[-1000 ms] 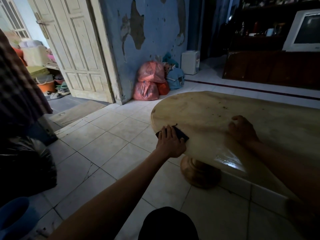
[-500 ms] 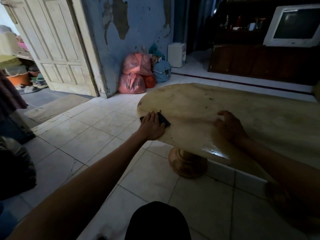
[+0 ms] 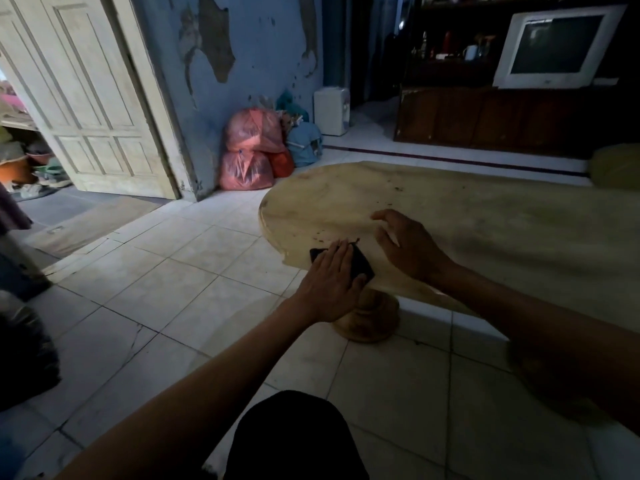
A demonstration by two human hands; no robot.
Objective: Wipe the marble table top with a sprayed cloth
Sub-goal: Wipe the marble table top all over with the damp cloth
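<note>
Pressing the small dark cloth (image 3: 362, 267) flat at the 8 o'clock edge of the tan marble table top (image 3: 502, 230), the left hand (image 3: 330, 282) wipes. The right hand (image 3: 407, 249) is open. Dark specks (image 3: 391, 184) at 12 o'clock need wiping.

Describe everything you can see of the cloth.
The cloth is small, dark, nearly black, and flat. It lies on the table at its rounded edge. The left hand presses on it with straight fingers, covering its middle; parts show on each side. Texture is too dim to tell.
</note>
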